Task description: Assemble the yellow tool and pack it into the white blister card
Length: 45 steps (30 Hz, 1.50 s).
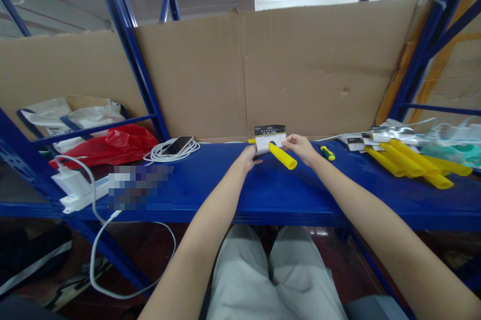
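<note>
Between my hands, above the blue shelf [210, 175], is a black-and-white printed card [267, 137] with a yellow tube [283, 155] sticking out through it toward me. A bit of yellow also shows behind the card's left side. My left hand [248, 156] is closed on the card's lower left edge, its fingertips partly hidden behind it. At the right edge, my right hand [298, 145] pinches the same card between thumb and finger. Just right of that hand, a small green-and-yellow screwdriver-like handle [327, 153] lies on the shelf.
Several yellow tubes [404, 158] lie at the right beside stacked printed cards [355, 142] and clear plastic packaging [460, 132]. To the left are a phone [179, 145] on a coiled white cable [156, 153], a red plastic bag [112, 145] and a power strip [84, 199]. Cardboard [300, 69] walls the back.
</note>
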Each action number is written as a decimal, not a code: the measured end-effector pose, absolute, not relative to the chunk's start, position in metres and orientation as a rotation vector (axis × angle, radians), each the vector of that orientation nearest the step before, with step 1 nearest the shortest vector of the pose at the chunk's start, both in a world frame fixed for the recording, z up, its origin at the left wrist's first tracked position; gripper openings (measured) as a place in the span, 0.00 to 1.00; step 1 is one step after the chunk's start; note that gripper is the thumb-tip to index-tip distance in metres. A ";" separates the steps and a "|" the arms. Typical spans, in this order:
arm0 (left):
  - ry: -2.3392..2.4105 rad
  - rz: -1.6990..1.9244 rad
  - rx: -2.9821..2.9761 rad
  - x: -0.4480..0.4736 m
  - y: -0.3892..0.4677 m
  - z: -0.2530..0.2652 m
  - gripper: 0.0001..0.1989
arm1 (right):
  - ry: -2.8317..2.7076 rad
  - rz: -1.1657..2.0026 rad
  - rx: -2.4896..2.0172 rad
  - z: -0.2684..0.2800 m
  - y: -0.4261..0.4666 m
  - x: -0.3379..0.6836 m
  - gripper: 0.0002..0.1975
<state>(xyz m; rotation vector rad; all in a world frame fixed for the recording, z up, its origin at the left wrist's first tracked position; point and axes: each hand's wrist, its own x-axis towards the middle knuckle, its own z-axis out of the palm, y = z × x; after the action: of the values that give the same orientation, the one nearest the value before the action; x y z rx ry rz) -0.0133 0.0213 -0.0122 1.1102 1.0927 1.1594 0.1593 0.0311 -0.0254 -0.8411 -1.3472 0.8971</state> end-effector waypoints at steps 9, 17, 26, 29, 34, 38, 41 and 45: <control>1.161 1.087 1.316 -0.015 0.035 -0.014 0.18 | -1.290 0.693 -0.866 -0.040 0.044 0.148 0.13; 1.073 1.270 1.230 -0.016 0.025 -0.006 0.29 | -1.245 0.550 -0.871 -0.040 0.047 0.147 0.12; 0.876 1.419 0.955 -0.004 0.021 -0.013 0.08 | -1.217 0.528 -0.891 -0.047 0.054 0.145 0.14; 0.914 1.515 0.870 -0.003 0.019 -0.012 0.16 | -1.320 0.487 -0.925 -0.047 0.049 0.145 0.17; 1.023 1.580 0.795 -0.006 0.015 -0.009 0.36 | -1.768 0.257 -0.848 -0.041 0.029 0.138 0.24; 1.063 1.577 0.824 -0.007 0.014 -0.009 0.43 | -2.098 0.034 -0.873 -0.035 0.015 0.129 0.19; 1.074 1.573 0.850 -0.007 0.016 -0.012 0.45 | -2.243 -0.100 -1.011 -0.031 0.008 0.126 0.15; 1.115 1.540 0.907 -0.005 0.020 -0.016 0.45 | -2.382 -0.157 -1.138 -0.025 0.005 0.128 0.14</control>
<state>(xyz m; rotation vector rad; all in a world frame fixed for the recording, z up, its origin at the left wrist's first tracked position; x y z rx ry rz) -0.0050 0.0199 -0.0160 0.9071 1.1153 1.5400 0.1284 0.0053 -0.0250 -1.1380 -2.3817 -0.1569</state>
